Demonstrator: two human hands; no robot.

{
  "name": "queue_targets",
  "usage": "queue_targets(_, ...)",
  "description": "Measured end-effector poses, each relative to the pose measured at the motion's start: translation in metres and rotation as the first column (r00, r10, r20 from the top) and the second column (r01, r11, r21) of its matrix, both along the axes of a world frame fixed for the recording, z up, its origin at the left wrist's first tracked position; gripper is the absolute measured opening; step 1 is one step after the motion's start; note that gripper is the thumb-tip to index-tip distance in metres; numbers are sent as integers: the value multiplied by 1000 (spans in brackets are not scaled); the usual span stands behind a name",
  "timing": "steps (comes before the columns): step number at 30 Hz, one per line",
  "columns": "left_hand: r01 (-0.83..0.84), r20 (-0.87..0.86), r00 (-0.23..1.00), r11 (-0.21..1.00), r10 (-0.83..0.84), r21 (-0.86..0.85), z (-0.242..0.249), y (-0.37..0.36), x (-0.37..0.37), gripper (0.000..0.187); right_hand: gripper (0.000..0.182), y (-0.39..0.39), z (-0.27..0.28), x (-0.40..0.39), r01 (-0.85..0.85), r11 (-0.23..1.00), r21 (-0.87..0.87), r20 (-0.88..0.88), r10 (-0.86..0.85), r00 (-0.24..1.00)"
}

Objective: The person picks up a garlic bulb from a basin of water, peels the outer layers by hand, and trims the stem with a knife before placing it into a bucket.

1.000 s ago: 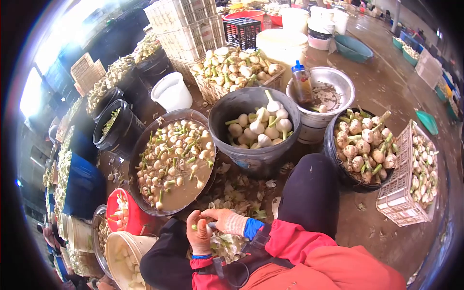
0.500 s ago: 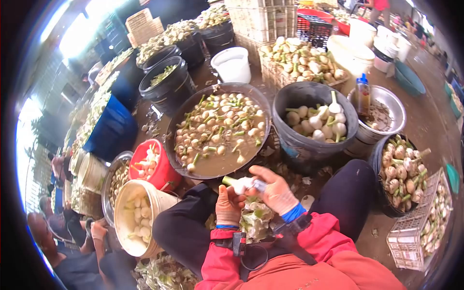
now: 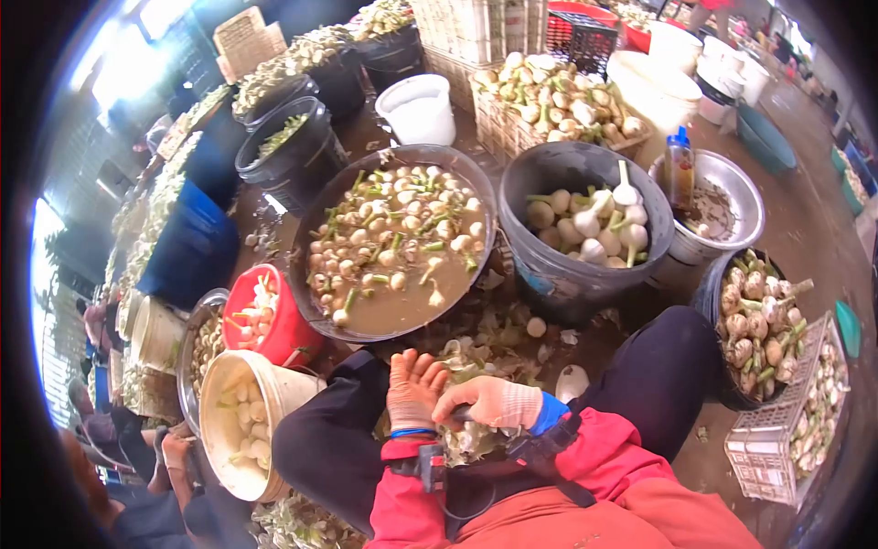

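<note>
My left hand (image 3: 414,392) is palm up with its fingers spread, and nothing lies in it. Beside it, my right hand (image 3: 489,403) is closed around a small dark tool (image 3: 460,414); its blade or tip cannot be made out. Both hands are above a heap of garlic peelings (image 3: 471,441) between my legs. Ahead stands a black bucket (image 3: 572,285) holding peeled white garlic bulbs (image 3: 593,218) with short stalks. Left of it, a wide dark basin (image 3: 306,316) holds garlic bulbs (image 3: 402,220) in muddy water.
To my left are a red bucket (image 3: 297,331) and a cream bucket (image 3: 297,393) with bulbs. On the right are a black tub (image 3: 709,316), a crate (image 3: 759,453) and a metal pot (image 3: 745,201) with a bottle (image 3: 679,174). A person (image 3: 174,457) sits at the lower left.
The garlic bulb with a green stalk that was in my left hand is gone from it, and that hand has opened. My right hand has moved down and slightly left. The view has shifted.
</note>
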State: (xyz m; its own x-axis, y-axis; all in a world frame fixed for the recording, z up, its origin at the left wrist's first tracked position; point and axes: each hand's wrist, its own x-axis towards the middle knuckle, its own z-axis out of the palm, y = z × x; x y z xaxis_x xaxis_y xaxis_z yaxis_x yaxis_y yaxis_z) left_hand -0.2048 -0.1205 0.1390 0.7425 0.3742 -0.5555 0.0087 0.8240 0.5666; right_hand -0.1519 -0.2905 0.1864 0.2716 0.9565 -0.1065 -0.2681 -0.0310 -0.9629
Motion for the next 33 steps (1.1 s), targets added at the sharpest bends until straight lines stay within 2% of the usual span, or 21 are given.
queue_targets(2,5,-95,995,984,12,177,-17,5,1,35,43,10,-40,0,158,960,231,325,-229,917)
queue_targets(3,-3,-94,995,993,14,120,-16,0,4,34,40,6,-46,5,125,967,224,424,-212,881)
queue_targets(4,2,-101,995,994,9,111,-21,-6,5,34,36,11,-64,7,533,825,-190,374,-441,816)
queue_targets(5,140,-152,985,906,-85,399,-27,-13,8,35,29,12,-79,19,692,655,-303,361,-594,719)
queue_targets(6,271,-224,961,718,-163,641,-33,-19,11,36,26,9,-90,28,818,473,-328,285,-776,563)
queue_targets(7,265,-183,963,565,-198,781,-54,-21,15,38,27,7,-134,45,885,289,-366,427,-792,436)
queue_targets(9,372,-338,923,204,-183,906,-65,-26,19,45,35,-12,-154,58,877,8,-481,631,-691,353)
queue_targets(10,395,-396,907,-33,-141,918,-65,-28,21,49,39,-25,-190,64,900,13,-435,745,-556,368)
queue_targets(12,560,-573,811,-131,-114,818,-57,-31,29,57,45,-44,-172,68,769,24,-639,702,-390,596)
queue_targets(15,717,-747,656,-221,-108,661,-42,-36,56,61,51,-49,-195,67,760,45,-649,732,-237,639)
queue_targets(17,762,-838,542,-379,-69,525,-49,-39,76,64,51,-49,-229,71,792,42,-609,765,-235,600)
queue_targets(18,821,-883,456,-330,-112,466,-48,-40,86,65,52,-45,-235,77,827,35,-561,799,-238,552)
queue_targets(19,790,-855,504,-333,-124,514,-50,-41,89,64,49,-51,-239,84,648,26,-761,632,-197,750)
queue_targets(20,758,-825,549,-336,-134,559,-50,-41,91,62,49,-48,-229,86,641,34,-767,625,-190,757)
queue_targets(23,781,-812,554,-225,-181,583,-23,-40,90,59,36,-33,-195,81,740,84,-667,639,-446,627)
queue_targets(24,787,-816,553,-216,-170,579,-30,-35,85,59,36,-28,-200,82,736,98,-670,635,-438,636)
queue_targets(26,522,-506,838,33,-205,852,-49,-28,64,51,34,-23,-221,82,852,17,-524,591,-713,378)
queue_targets(27,440,-410,897,239,-165,866,-47,-28,57,46,33,-22,-231,86,884,55,-464,492,-814,309)
queue_targets(30,300,-319,940,735,-120,608,-32,-22,43,38,32,-19,-204,91,861,-3,-508,635,-677,372)
queue_targets(32,258,-287,951,801,-113,540,5,-20,34,34,37,-23,-215,90,884,46,-466,625,-690,365)
queue_targets(33,265,-276,953,795,-128,545,20,-18,26,35,40,-21,-208,91,875,95,-474,680,-591,433)
